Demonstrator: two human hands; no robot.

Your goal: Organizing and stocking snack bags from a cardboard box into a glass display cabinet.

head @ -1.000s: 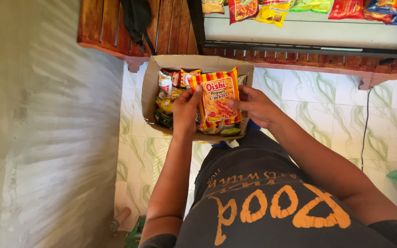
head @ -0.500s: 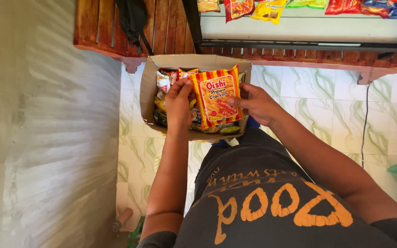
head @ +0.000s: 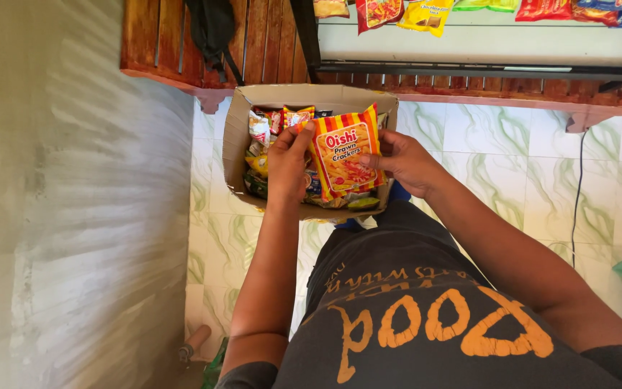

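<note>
**Snack packet held over open carton**

A red-and-yellow striped cracker packet [head: 345, 155] is held upright above a cardboard box [head: 235, 140] of assorted snack packets [head: 262, 144], gripped at its edges by the left hand [head: 289, 169] and right hand [head: 406, 162]. The step is judged a lift-out; clearing the rim is called for next.

Both arms reach forward and down, bent a little at the elbows; the left hand [head: 289, 162] is curled, thumb up (its back faces the camera); the right hand [head: 406, 162] is curled too, fingers pinched closed.
</note>
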